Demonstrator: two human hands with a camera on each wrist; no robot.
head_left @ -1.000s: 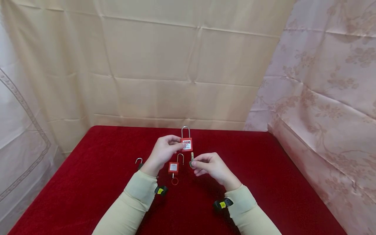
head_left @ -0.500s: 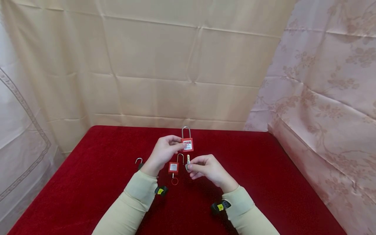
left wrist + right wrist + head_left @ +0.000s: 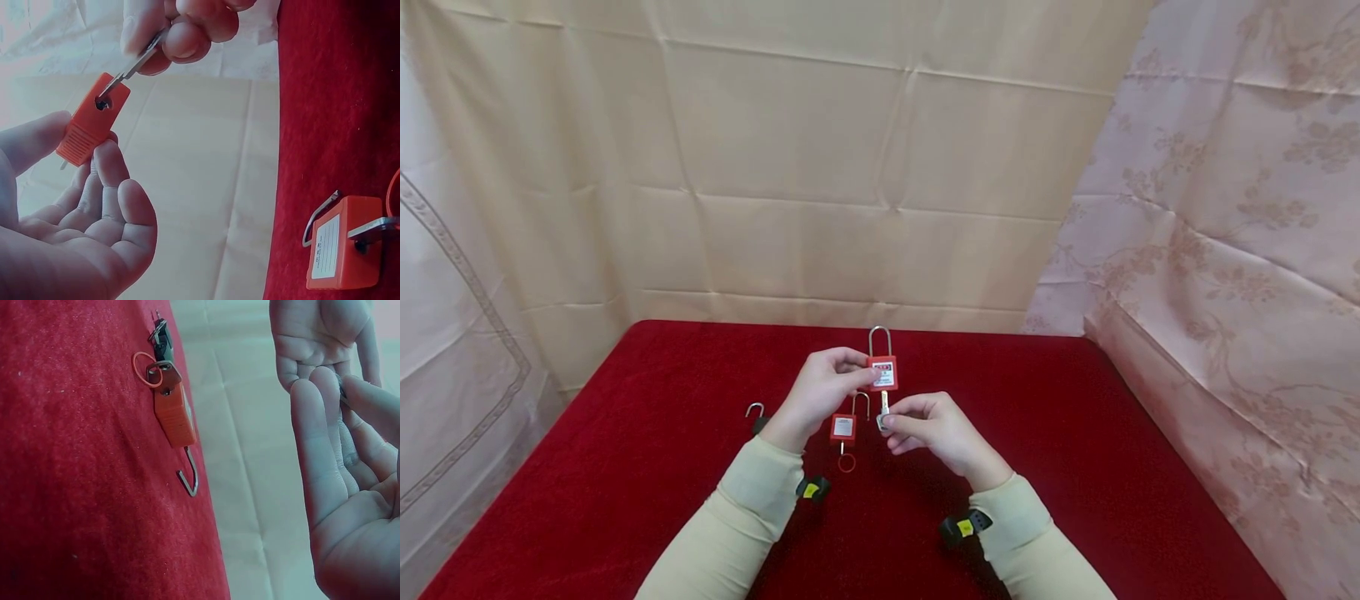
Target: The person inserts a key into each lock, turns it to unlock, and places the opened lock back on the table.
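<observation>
My left hand [image 3: 820, 387] pinches a red padlock [image 3: 883, 372] by its body, with the steel shackle pointing up and a white label facing me. In the left wrist view the thumb and fingers grip the body's sides, and the round keyhole in its base shows. Between thumb and forefinger my right hand [image 3: 943, 433] holds a silver key [image 3: 884, 408], blade upward. The key's tip is right at the keyhole in the left wrist view. In the right wrist view the fingers mostly hide the key [image 3: 341, 387].
A second red padlock [image 3: 843, 427] lies on the red cloth [image 3: 1037, 433] below the hands, its shackle open, with a key and red ring [image 3: 847, 463] at its base. A dark padlock [image 3: 758, 421], shackle open, lies left of it, partly behind the left wrist.
The key has moved left and then up, from below the padlock to its base. The left hand has shifted the padlock slightly right and down.
</observation>
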